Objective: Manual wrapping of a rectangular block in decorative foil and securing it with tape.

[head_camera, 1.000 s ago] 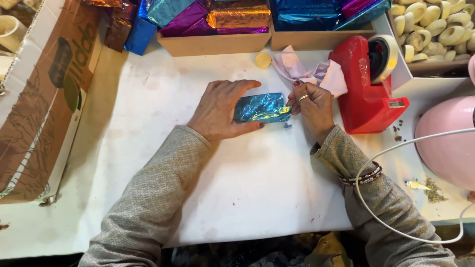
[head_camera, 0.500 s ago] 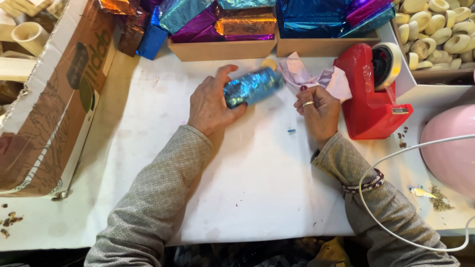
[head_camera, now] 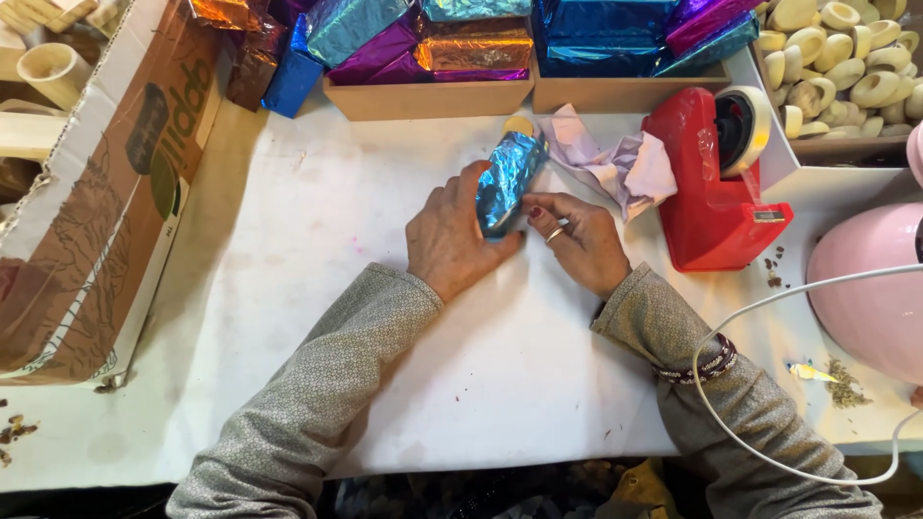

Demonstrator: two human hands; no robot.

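turned upright since before, blue foil parcel (head_camera: 510, 181) gripped by left hand (head_camera: 452, 235); right hand (head_camera: 577, 240) pinching it.

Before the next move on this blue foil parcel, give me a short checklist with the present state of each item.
1. Left hand on the blue foil parcel: ok, the palm and fingers lie against its left side.
2. Right hand on the parcel: ok, the fingertips touch its near end.
3. Parcel resting on the white table: ok, it lies flat and slanted.
4. Foil closed at the near end: cannot tell, the hands cover it.
5. Red tape dispenser close by: ok, it stands just right of the right hand, with a roll in it.
6. Crumpled lilac paper apart from the parcel: ok.
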